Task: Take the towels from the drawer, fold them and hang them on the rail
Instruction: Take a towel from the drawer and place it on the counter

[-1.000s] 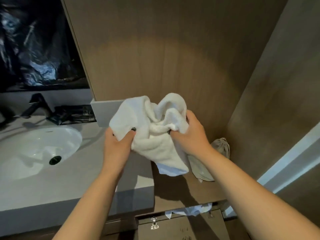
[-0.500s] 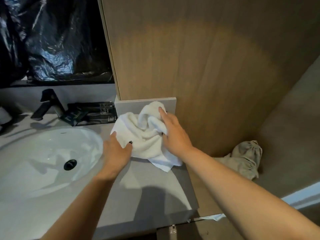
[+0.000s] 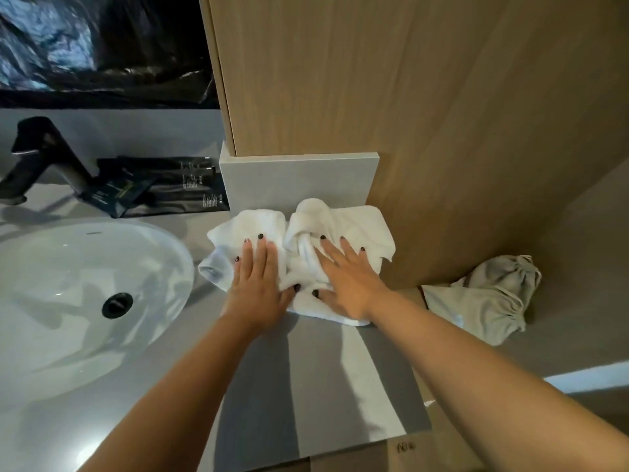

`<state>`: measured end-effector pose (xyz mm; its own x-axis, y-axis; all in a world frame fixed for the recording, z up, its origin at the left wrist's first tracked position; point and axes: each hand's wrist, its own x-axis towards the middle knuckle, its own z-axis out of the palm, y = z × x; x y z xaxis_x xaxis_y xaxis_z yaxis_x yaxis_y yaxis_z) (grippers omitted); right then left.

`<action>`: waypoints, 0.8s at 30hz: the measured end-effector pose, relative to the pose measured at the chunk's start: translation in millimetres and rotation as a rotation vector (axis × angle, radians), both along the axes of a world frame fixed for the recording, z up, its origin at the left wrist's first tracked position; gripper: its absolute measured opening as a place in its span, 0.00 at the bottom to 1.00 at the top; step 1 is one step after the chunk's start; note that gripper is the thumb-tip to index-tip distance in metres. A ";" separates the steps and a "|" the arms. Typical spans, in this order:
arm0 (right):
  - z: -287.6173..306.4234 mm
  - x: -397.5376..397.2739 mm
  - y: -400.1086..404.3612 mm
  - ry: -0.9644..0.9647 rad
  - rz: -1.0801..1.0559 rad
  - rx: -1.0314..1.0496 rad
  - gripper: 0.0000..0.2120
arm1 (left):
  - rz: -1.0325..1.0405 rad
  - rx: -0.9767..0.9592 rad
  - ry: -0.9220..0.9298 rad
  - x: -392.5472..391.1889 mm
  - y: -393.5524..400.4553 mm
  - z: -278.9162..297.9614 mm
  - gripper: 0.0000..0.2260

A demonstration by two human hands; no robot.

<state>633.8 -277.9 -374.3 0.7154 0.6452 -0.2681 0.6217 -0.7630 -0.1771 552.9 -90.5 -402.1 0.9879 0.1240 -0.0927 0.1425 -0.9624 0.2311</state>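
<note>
Grey vanity counter [image 3: 316,386] with white basin [image 3: 68,301], black faucet [image 3: 44,158], wood-panelled wall [image 3: 374,80].

Both forearms are bare, with no sleeves showing. The left hand [image 3: 257,284] and the right hand [image 3: 347,281] carry dark, nearly black polish on short rounded fingernails.

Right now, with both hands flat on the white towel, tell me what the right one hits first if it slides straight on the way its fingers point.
Probably the bunched ridge of the white towel just ahead of the right hand, then the grey upstand behind it; depth is hard to judge.
</note>
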 end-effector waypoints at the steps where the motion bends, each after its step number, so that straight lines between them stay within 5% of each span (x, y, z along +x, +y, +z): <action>1: 0.4 5.5 1.9 -0.001 0.002 -0.006 0.37 | 0.016 -0.007 -0.006 5.0 -0.1 -1.7 0.46; 7: 5.4 7.1 2.5 0.003 0.005 -0.025 0.36 | 0.024 0.010 -0.030 3.4 -1.8 7.5 0.39; 12: 29.6 -6.9 -16.8 0.065 -0.009 0.140 0.37 | 0.064 -0.233 -0.095 -15.1 -19.6 37.2 0.36; 24: 71.9 -96.9 -183.7 0.059 -0.156 0.426 0.36 | 0.007 -0.342 -0.262 -85.3 -164.2 111.6 0.32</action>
